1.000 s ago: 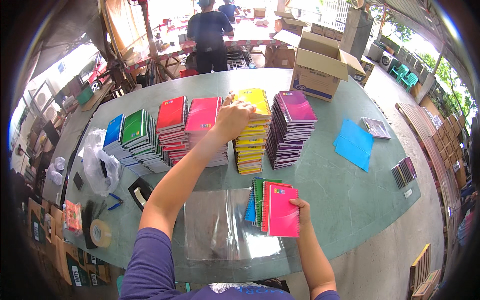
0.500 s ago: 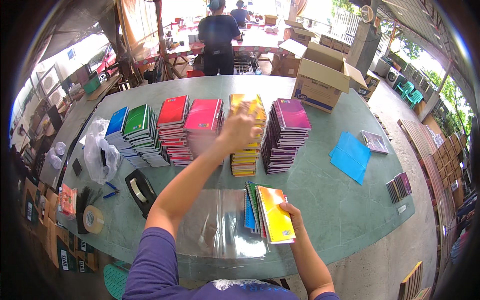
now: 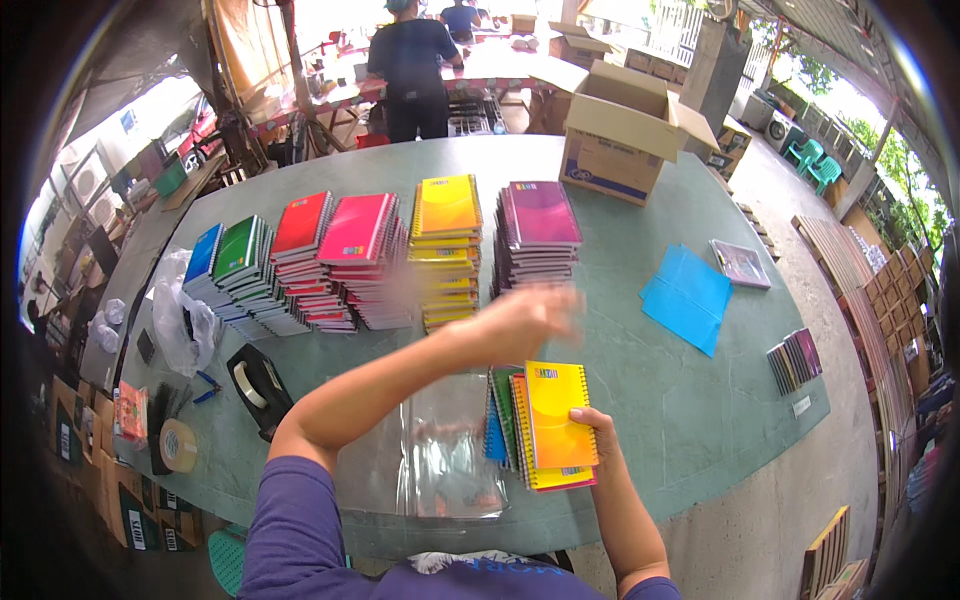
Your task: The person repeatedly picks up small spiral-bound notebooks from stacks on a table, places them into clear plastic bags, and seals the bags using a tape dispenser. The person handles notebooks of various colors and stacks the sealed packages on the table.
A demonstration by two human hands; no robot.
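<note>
My right hand [image 3: 597,428] grips a fanned bunch of spiral notebooks, its thumb on the top yellow notebook [image 3: 560,415]. A second yellow edge and a pink one show beneath it. A green notebook [image 3: 504,405] and a blue notebook [image 3: 493,430] stick out at the bunch's left side. Smeared by motion, my left hand [image 3: 530,322] hangs just above the bunch, in front of the purple notebook stack [image 3: 540,225]; its fingers are unreadable. Left of that stand the yellow stack [image 3: 447,215], pink stack [image 3: 358,228], red stack [image 3: 302,225], green stack [image 3: 242,250] and blue stack [image 3: 205,255].
Clear plastic sheets [image 3: 420,470] lie beneath my left forearm. A tape dispenser [image 3: 258,390], pliers [image 3: 207,387] and a plastic bag [image 3: 180,310] are at left. An open carton [image 3: 612,165], blue sheets [image 3: 688,300] and small notebooks [image 3: 795,365] sit at right. A person [image 3: 415,75] stands beyond.
My left hand has come from the yellow stack toward me and right, over the bunch. Another yellow notebook now lies on top of the bunch in my right hand. The whole view has shifted slightly.
</note>
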